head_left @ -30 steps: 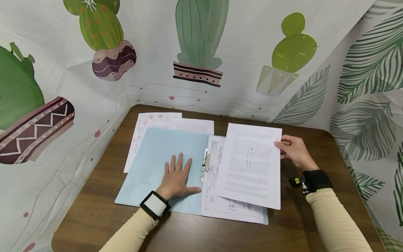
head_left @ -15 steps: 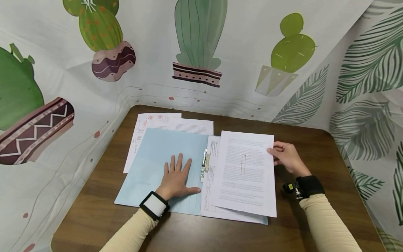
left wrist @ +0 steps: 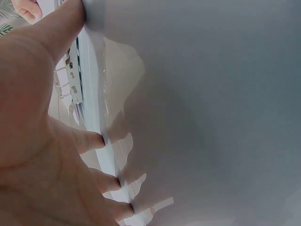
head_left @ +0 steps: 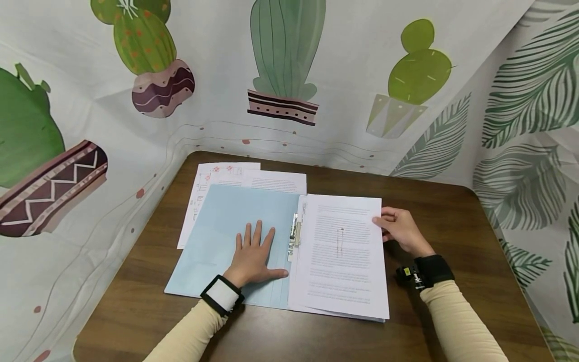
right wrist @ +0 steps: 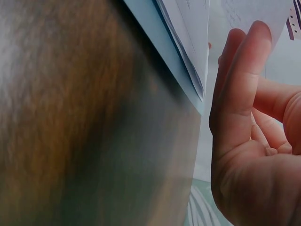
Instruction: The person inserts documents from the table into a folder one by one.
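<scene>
Desk: dark brown wooden desk (head_left: 452, 211), printed cactus-and-leaf cloth walls (head_left: 344, 60) from 9 to 3 o'clock.
Left hand (head_left: 253, 254): spread flat on open pale blue paper folder (head_left: 226, 216).
Right hand (head_left: 400, 229): pinching white printed sheet (head_left: 341, 251).

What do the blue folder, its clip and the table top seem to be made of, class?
Blue folder: likely thin matt card, since it lies flat and shows no shine under the left hand.
Clip: probably metal, silvery with bright glints.
Table: wood or a wood-look laminate, dark brown with grain streaks; which of the two cannot be told.
</scene>
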